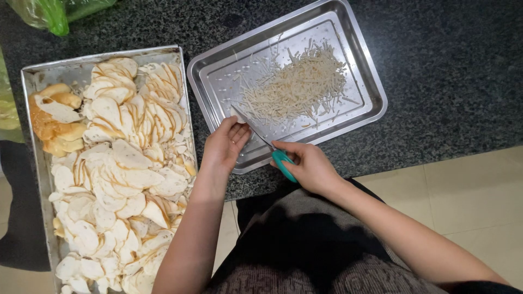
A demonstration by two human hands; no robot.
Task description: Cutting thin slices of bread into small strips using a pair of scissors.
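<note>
Scissors [268,146], one pair, sit gripped in your right hand [308,166]; your left hand [224,144] pinches one slice [237,114]. Two trays: one [366,81] holds shreds [297,87], the other [39,179] slices.

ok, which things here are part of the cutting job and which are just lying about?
In use:
- scissors, in the right hand
- pale slice, in the left hand
- small tray with cut strips
- big tray of slices

Lying about:
- green plastic bag
- dark countertop
</note>
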